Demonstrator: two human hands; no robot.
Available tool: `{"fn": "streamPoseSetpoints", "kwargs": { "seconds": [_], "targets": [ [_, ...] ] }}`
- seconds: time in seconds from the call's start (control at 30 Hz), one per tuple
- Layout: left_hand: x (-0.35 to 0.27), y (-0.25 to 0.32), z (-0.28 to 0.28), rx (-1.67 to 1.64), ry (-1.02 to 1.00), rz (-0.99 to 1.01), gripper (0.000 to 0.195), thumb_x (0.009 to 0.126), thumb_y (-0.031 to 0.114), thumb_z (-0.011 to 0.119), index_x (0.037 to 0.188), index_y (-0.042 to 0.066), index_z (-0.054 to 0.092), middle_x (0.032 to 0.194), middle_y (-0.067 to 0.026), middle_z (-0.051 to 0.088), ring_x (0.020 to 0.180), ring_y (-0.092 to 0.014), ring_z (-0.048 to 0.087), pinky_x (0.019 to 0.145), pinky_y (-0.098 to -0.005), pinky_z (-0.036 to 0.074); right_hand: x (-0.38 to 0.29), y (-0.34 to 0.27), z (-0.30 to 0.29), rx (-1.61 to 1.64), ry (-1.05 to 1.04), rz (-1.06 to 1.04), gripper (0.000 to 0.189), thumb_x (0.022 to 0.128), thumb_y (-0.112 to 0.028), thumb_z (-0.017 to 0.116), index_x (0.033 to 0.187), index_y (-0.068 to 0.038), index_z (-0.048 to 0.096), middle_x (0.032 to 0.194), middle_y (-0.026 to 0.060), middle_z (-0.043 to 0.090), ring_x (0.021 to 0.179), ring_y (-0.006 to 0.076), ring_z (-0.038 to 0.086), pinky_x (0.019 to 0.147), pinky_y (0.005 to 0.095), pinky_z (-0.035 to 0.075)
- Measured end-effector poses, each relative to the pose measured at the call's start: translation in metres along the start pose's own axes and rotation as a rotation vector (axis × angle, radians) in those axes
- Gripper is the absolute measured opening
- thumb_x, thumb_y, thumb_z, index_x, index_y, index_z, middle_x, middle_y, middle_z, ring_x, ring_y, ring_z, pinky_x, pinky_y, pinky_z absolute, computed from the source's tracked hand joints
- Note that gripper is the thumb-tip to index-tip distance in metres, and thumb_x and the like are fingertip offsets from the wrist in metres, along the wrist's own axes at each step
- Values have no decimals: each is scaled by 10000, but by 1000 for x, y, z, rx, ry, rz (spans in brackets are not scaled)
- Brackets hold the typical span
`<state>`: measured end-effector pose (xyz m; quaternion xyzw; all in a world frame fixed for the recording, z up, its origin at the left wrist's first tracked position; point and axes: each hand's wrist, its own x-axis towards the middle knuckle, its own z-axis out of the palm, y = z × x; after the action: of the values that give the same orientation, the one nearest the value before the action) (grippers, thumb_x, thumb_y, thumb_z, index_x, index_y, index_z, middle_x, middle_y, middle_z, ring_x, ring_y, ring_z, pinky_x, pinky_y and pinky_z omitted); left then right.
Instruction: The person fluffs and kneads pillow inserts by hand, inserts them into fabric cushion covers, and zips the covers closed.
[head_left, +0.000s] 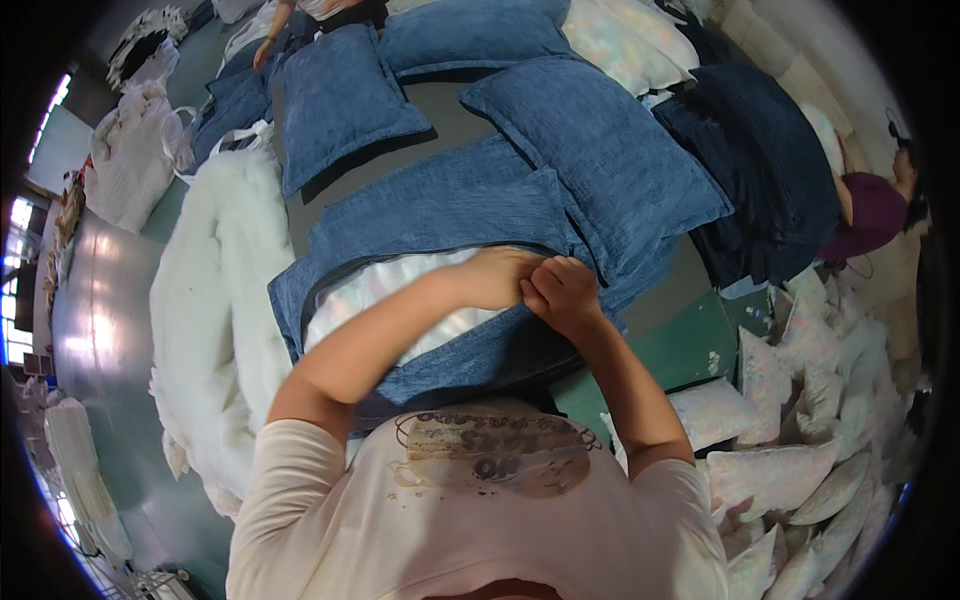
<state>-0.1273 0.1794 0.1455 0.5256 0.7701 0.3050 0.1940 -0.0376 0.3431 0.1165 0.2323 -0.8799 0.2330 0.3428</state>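
Note:
In front of my body lies a blue fabric cushion cover (442, 210), its long opening gaping towards me. A white pillow insert with faint pastel colouring (442, 330) shows inside it. My left hand (501, 276) reaches across the insert to the right end of the opening, its fingers on the cover's edge. Beside it, touching, my right hand (561, 294) has its fingers curled on that same edge. Both hands pinch the fabric there; the exact spot between the fingertips is hidden.
Filled blue cushions (600, 157) lie around the grey table (435, 112). A large white fluffy bundle (217, 300) stands at left, dark blue covers (757, 165) are stacked at right, and pale pillows (772, 472) are heaped lower right. Other people are at the top and far right.

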Motion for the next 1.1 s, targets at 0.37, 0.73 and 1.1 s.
{"fn": "streamPoseSetpoints", "kwargs": {
  "seconds": [0.37, 0.73, 1.1],
  "targets": [
    [-96, -3, -63, 656, 518, -329, 211, 846, 189, 697, 1018, 74, 656, 1082, -144, 676, 1001, -338, 658, 788, -485, 514, 31, -56, 15, 54, -141, 124, 417, 890, -193, 731, 1252, -45, 587, 1246, 186, 610, 1182, 392, 573, 1022, 507, 445],
    [-108, 43, -21, 316, 357, -77, 168, 850, 195, 661, 747, 68, 620, 683, -173, 648, 630, -384, 656, 567, -492, 523, 14, 3, 61, 798, -144, 471, 403, 936, -159, 658, 1305, -6, 605, 1303, 176, 642, 1212, 265, 615, 990, 393, 504],
    [-184, 44, -8, 621, 530, -167, 260, 760, 101, 697, 1010, 76, 627, 961, -97, 525, 899, -285, 541, 783, -421, 425, 5, 36, 74, 65, -284, 378, 609, 1018, -369, 569, 1489, 2, 458, 1494, 206, 509, 1414, 336, 467, 1178, 426, 378]
  ]
}}
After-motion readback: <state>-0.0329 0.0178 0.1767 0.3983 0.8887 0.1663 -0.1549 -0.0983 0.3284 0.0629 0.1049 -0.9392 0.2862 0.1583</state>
